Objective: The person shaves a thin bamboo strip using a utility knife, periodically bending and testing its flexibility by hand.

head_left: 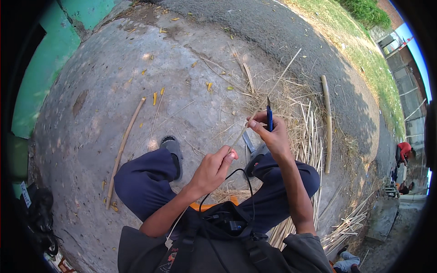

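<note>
My left hand [211, 170] is closed, pinching the lower end of a thin, pale bamboo strip [287, 67] between thumb and fingers. Farther up the same strip, my right hand [272, 136] grips it between thumb and forefinger. A blue utility knife [270, 120] is also in my right hand, its dark blade out and pointing away from me. The strip slants up and to the right past the blade, its far end over the pile of shavings [291, 95]. Below my right hand a flat grey metal blade [248, 142] lies by my right shoe, partly hidden.
Many split bamboo strips [312, 132] lie to the right, with another bundle [348, 227] farther back. One bamboo pole [327, 123] lies beyond them; a thinner stick [125, 150] lies at left. A black cable [236, 171] loops before my lap. A person in red [403, 152] is far right.
</note>
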